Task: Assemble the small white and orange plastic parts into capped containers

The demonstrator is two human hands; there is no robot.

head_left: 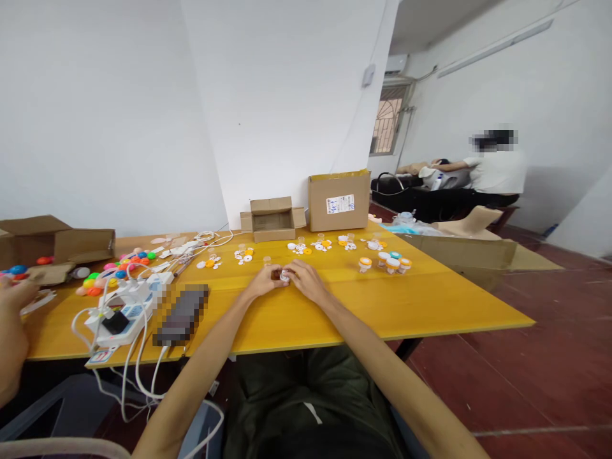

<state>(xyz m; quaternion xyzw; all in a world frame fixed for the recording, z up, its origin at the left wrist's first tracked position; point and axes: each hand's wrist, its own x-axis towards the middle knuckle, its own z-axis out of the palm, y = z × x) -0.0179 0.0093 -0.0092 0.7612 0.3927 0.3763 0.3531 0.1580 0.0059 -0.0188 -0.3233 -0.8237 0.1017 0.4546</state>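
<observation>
Over the middle of the yellow table, my left hand (264, 282) and my right hand (306, 280) meet with bent fingers. Between their fingertips is a small white round piece (284, 276), mostly hidden, so its exact kind is unclear. Just behind my left hand stands a small clear plastic cup (266, 260). Further back lie groups of small white and orange round parts (300, 247), with clear cups among them. To the right of my hands, several small clear jars stand together, one with an orange and white lid (364, 263) and another with a teal lid (394, 255).
A small open cardboard box (272, 223) and a larger box (338, 203) stand at the back. On the left are a phone (182, 315), a power strip (129, 315) with cables, and coloured balls (102, 280). Another person's hand (14, 296) is at far left; a person (497, 169) sits at far right.
</observation>
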